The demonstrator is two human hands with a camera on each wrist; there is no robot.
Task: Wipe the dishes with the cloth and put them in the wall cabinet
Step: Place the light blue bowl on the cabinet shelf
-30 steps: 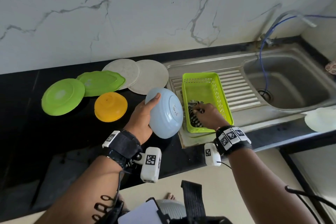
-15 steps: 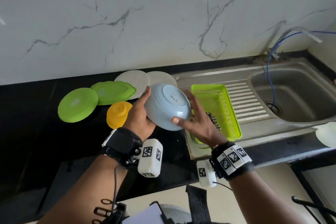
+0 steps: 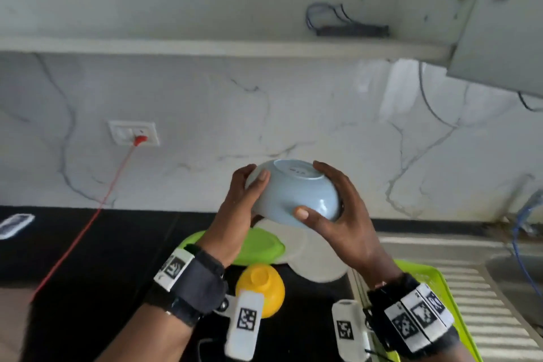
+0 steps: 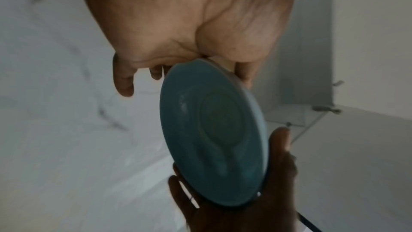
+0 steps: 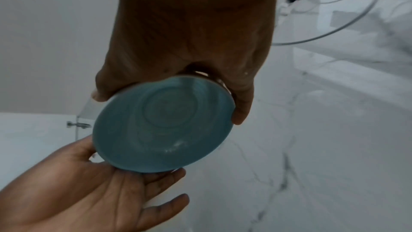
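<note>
A light blue bowl [image 3: 293, 194] is held upside down in the air in front of the marble wall, base toward the wall. My left hand [image 3: 249, 185] grips its left side with the thumb on the outside. My right hand [image 3: 323, 194] grips its right side, thumb at the near rim and fingers over the base. The left wrist view shows the bowl's [image 4: 214, 138] inside between the two hands, and so does the right wrist view of the bowl [image 5: 162, 124]. Above hangs the wall cabinet, with its bottom shelf [image 3: 223, 47] and an open door [image 3: 499, 23]. The cloth is out of sight.
On the black counter below lie a green plate [image 3: 258, 247], white plates [image 3: 311, 258] and an upturned yellow bowl [image 3: 260, 288]. A green basket [image 3: 426, 282] sits on the sink drainboard [image 3: 484, 288]. A red cable [image 3: 88, 223] runs from a wall socket [image 3: 133, 132].
My right hand let go of the cloth in the green basket and took hold of the bowl. Both hands lifted the bowl, and the view tilted up to the cabinet.
</note>
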